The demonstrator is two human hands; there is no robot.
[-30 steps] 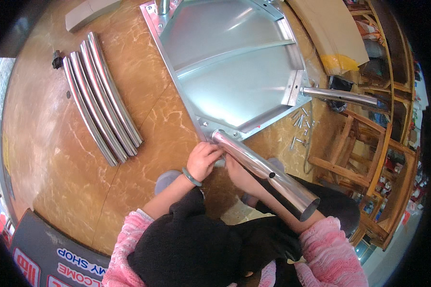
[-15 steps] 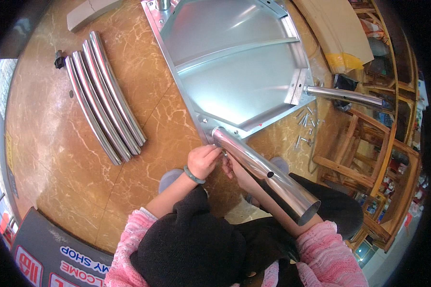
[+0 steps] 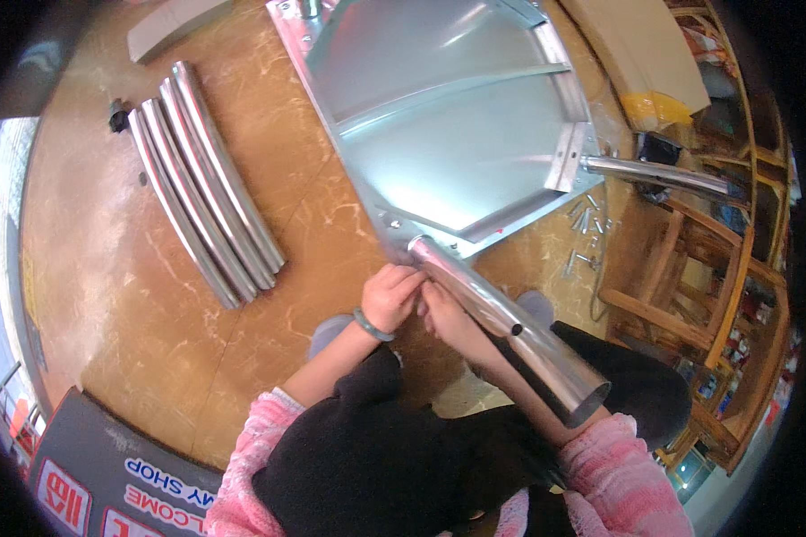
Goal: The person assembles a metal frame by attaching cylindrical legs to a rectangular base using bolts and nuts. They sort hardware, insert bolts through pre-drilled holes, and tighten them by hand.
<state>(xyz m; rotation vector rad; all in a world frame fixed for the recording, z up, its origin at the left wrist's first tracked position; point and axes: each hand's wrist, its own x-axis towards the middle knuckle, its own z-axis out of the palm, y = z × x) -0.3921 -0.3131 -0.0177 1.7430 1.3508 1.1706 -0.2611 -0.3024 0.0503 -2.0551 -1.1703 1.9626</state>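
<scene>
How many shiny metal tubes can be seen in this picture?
6. Four curved tubes lie side by side on the floor at the left. One tube joins the panel corner beside the hands. Another tube sticks out at the panel's right. More may be hidden.

A brown marbled floor [image 3: 107,295] is seen; curved metal tubes [image 3: 206,183] are laid at 10 o'clock, a big metal panel [image 3: 448,134] at 12, loose screws [image 3: 587,224] at 2.

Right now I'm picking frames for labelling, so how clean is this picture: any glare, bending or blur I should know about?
Head view: bright glare washes out part of the metal panel and streaks the steel tube; fisheye bends the spare tubes and the wooden shelves near the rim; corners are black; both hands look reasonably sharp.
</scene>
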